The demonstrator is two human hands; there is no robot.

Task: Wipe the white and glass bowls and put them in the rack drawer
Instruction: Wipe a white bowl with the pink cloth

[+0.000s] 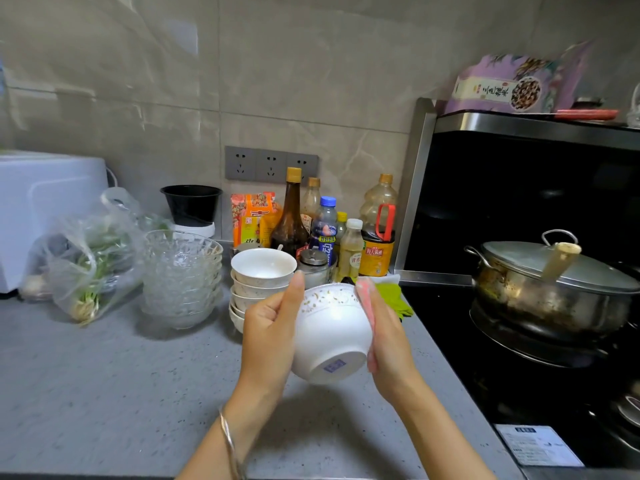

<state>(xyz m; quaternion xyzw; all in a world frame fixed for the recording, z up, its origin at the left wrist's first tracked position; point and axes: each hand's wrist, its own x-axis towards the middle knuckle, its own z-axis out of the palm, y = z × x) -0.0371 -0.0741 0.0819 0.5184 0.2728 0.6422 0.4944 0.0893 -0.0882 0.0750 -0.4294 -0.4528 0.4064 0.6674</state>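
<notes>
Grips white bowl (332, 337), base toward camera, above desk (121, 375) with left hand (268, 327); presses pink cloth (366, 304) flat against its side with right hand (386, 336). Behind: stacked white bowls (259, 275), beside them stacked glass bowls (181, 275).

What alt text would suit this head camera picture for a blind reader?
A person's left hand holds a white bowl tilted above a counter while the right hand presses a pink cloth against it. Stacked white bowls and glass bowls stand behind.

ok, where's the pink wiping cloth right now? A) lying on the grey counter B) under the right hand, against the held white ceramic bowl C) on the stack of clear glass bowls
B: the right hand presses the pink wiping cloth against the side of the white ceramic bowl.
</notes>
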